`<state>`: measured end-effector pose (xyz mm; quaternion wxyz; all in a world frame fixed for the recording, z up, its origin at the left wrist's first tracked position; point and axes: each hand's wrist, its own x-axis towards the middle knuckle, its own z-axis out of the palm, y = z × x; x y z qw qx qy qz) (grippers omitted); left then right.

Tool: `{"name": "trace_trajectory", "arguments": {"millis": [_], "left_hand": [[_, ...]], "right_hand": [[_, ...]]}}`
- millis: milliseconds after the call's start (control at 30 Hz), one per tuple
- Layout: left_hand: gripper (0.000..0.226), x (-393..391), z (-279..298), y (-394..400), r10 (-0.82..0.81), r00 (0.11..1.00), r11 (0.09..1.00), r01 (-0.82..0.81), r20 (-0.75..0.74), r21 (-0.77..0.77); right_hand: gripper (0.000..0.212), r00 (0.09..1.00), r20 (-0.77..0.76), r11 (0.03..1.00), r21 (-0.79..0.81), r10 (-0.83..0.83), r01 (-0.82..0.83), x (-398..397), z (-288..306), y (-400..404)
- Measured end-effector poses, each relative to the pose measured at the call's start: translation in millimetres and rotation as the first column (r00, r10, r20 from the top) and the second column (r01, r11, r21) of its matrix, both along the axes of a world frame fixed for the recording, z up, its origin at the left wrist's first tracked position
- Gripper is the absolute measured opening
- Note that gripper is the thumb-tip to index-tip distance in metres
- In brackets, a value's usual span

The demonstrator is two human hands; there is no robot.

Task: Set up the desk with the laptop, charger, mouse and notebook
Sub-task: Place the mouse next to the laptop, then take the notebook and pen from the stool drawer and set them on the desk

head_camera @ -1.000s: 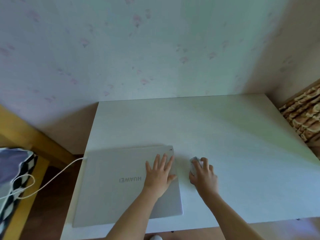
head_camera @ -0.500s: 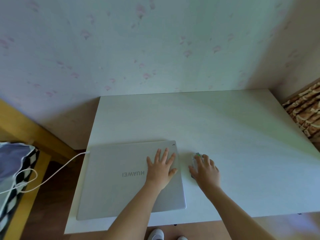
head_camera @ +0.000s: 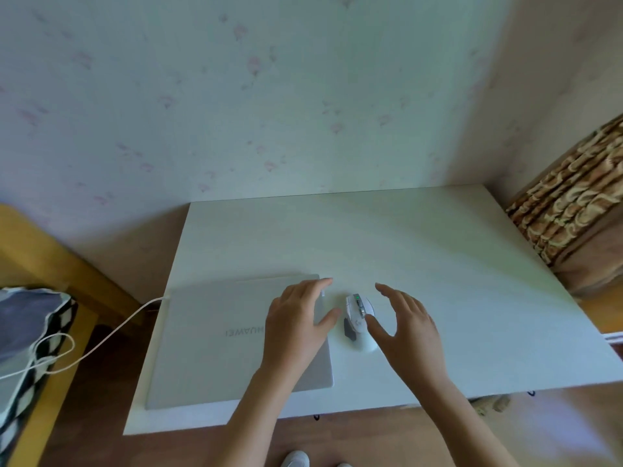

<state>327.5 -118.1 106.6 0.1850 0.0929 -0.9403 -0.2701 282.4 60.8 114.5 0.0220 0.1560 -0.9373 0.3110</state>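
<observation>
Right hand [head_camera: 406, 326] has lifted off the mouse [head_camera: 358, 315].

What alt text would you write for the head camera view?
Two bare hands hover over a white desk: the left hand above a closed grey laptop, the right hand open beside a white mouse. A white cable trails off the laptop's left edge.
</observation>
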Motion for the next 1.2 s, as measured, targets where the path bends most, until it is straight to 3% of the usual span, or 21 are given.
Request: {"name": "trace_trajectory", "arguments": {"millis": [167, 367, 633, 933, 1200], "left_hand": [[0.044, 30, 40, 20, -0.031, 0.998, 0.996, 0.035, -0.053, 0.079], [0.044, 39, 85, 33, -0.163, 0.979, 0.986, 0.164, -0.121, -0.004], [0.049, 39, 105, 31, -0.419, 0.900, 0.907, 0.409, -0.118, -0.105], [0.047, 76, 99, 50, -0.699, 0.708, 0.715, 0.692, -0.097, -0.099], [0.048, 129, 108, 140, -0.889, 0.449, 0.457, 0.877, -0.087, -0.147]], "right_hand": [[0.048, 0.992, -0.124, 0.997, -0.074, -0.014, 0.005, 30, 38, 25], [0.049, 0.973, -0.210, 0.994, -0.076, -0.096, 0.082, 62, 72, 39], [0.050, 0.888, -0.236, 0.915, -0.012, -0.394, 0.403, 119, 90, 45], [0.047, 0.716, -0.232, 0.742, -0.042, -0.659, 0.669, 227, 80, 45], [0.049, 0.478, -0.273, 0.523, -0.120, -0.835, 0.844, 328, 82, 96]]}}
